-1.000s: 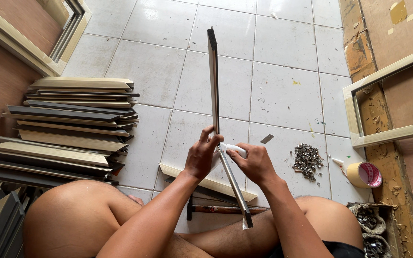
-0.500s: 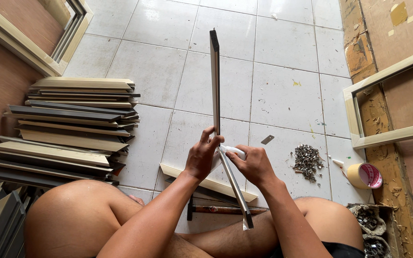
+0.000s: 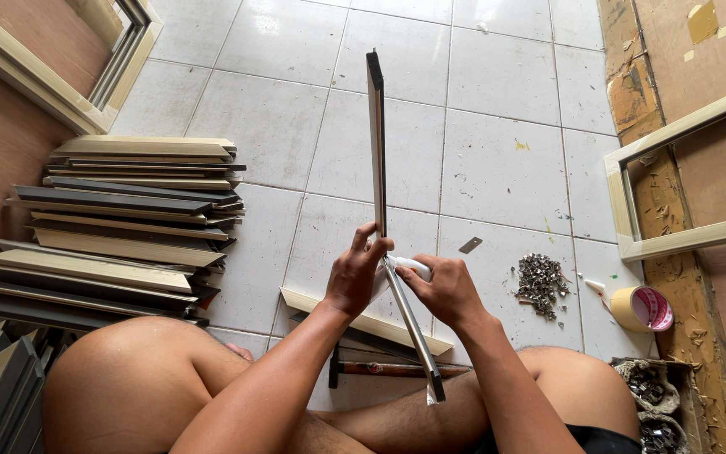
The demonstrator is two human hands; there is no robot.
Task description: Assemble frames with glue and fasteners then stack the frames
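I sit on a white tiled floor with my knees apart. My left hand (image 3: 356, 277) grips the corner where two dark frame mouldings meet. One moulding (image 3: 376, 134) stands upright away from me; the other (image 3: 412, 328) slants down toward my lap. My right hand (image 3: 445, 290) presses a small white piece (image 3: 412, 266) against that corner joint, its fingers curled around it. A cream moulding strip (image 3: 363, 318) lies on the floor under my hands, and a hammer (image 3: 388, 368) lies across just behind it.
A stack of mitred mouldings (image 3: 119, 223) lies at the left. A heap of small metal fasteners (image 3: 539, 277), a flat metal piece (image 3: 470, 245) and a tape roll (image 3: 642, 308) lie at the right. Assembled frames (image 3: 674, 244) lean at both sides.
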